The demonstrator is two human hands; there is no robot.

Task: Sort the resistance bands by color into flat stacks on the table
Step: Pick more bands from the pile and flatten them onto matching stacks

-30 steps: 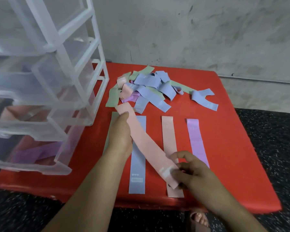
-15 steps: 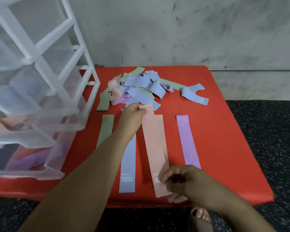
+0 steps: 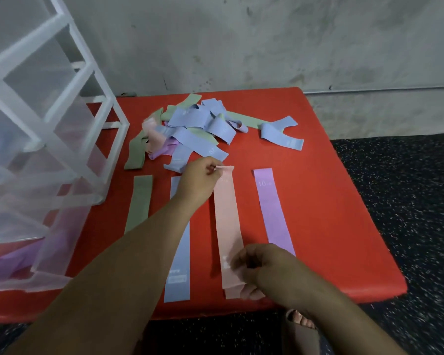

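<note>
Pink band [image 3: 227,226] lowered onto 1 pink; left hand [image 3: 198,180], right hand [image 3: 267,272] pinching.

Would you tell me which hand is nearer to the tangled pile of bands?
Left. The left hand pinches the far end of the pink band, just beside the tangled pile; the right hand holds the near end, by the front edge of the table.

A clear drawer unit [image 3: 49,155] stands against a grey wall [image 3: 267,47].

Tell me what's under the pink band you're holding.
A lower pink band: only its near end peeks out beneath the held pink band. The rest is covered, so whether more lie below is hidden.
</note>
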